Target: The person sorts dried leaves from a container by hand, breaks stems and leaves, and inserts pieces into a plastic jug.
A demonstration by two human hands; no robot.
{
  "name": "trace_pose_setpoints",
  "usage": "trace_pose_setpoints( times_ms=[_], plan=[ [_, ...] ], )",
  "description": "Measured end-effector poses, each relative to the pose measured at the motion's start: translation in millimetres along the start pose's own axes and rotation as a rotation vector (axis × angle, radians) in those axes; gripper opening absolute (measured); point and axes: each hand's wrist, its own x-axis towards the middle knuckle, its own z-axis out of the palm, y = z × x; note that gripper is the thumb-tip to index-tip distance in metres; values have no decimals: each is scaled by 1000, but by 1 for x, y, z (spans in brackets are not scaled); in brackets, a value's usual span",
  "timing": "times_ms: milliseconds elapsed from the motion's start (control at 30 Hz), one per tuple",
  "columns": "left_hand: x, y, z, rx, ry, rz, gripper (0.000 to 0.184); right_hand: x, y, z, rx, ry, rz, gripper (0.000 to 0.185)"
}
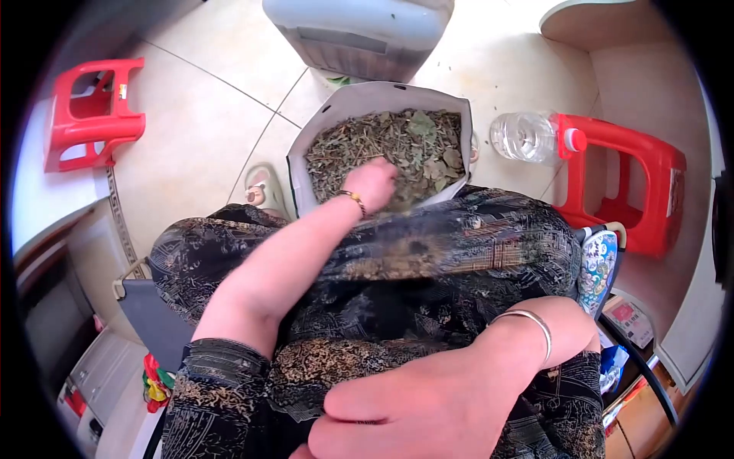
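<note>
My left hand, with a beaded bracelet on its wrist, is over the dried leaves in an open pale bag. Its fingers are curled closed, and what they hold, if anything, is hidden. The leaves are brown and grey-green, with a few broader ones at the right. Close to the camera, above my lap, my right hand wears a silver bangle. Its fingers are bent together, their tips out of sight, so I cannot make out what is in them. A brownish blur crosses the patterned dark cloth on my lap.
Behind the bag stands a large whitish container. On the right, a clear bottle with a red-and-white cap is beside a red stool. Another red stool is at left. A slipper rests on the tiled floor.
</note>
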Motion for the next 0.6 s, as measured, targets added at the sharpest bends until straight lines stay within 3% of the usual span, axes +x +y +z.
trace_pose_setpoints(
  times_ms=[33, 67, 100, 233, 267, 333, 367, 433, 533, 600],
  plan=[
    [-1, 6, 1, 5, 56, -28, 15, 0, -1, -1, 622, -49, -316, 33],
    [-2, 8, 1, 10, 110, -56, 14, 0, -5, 1, 625, -55, -320, 33],
    [1, 0, 5, 66, 202, -110, 14, 2, -12, 6, 1377, -168, -904, 34],
    [16, -42, -23, 449, 338, -353, 18, 52, -72, 3, 2679, 280, -2237, 25],
    [19, -57, -28, 480, 356, -428, 18, 46, -73, 7, 2795, 229, -2354, 26],
    [17, -80, -27, 409, 357, -359, 20, 35, -74, 15, 2974, 115, -2647, 28],
    [18, -80, -32, 371, 203, -440, 20, 23, -72, 22, 2984, 260, -2605, 27],
    [16, -79, -32, 377, 143, -445, 18, 12, -73, 26, 2964, 445, -2552, 26],
    [12, -80, -26, 261, 111, -453, 19, 3, -73, 26, 2897, 382, -2569, 26],
    [15, -88, -19, -166, 156, -426, 19, -1, -78, 23, 2880, 433, -2554, 25]
  ],
)
